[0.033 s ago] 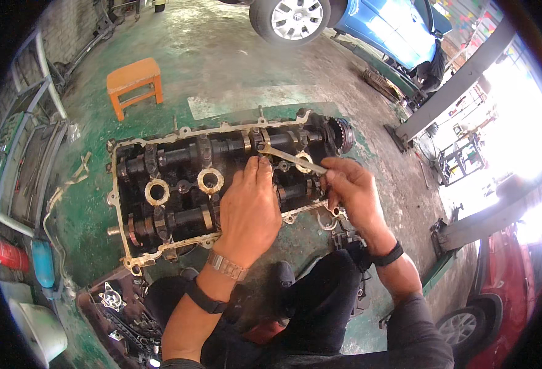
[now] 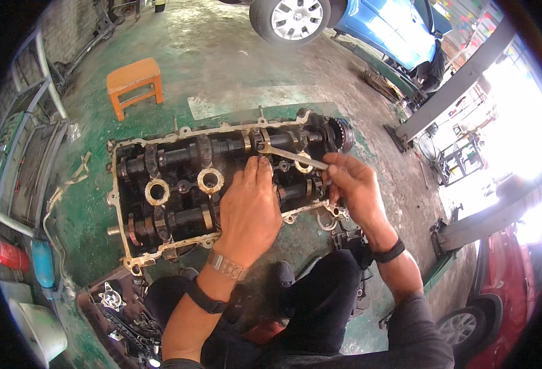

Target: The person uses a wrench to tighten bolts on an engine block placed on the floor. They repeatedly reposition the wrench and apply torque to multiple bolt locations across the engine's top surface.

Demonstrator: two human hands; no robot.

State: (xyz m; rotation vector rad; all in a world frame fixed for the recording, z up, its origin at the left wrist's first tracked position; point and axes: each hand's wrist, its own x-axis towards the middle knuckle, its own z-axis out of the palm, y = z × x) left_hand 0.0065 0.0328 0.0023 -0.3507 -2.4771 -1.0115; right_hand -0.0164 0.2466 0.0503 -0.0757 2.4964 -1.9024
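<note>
R hand [image 2: 356, 184] pinches wrench [image 2: 295, 158]; far end just past L hand [image 2: 250, 209], L grip can't tell.

The left hand [image 2: 251, 212] hides part of the cylinder head [image 2: 184, 185]; the right hand [image 2: 352, 186], the near end of the wrench [image 2: 292, 156]. The top edge crops the blue car [image 2: 386, 29].

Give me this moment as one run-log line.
left hand: over cylinder head | right hand: gripping wrench by one end | wrench: other end at cylinder head | orange stool: upright, beyond
</note>
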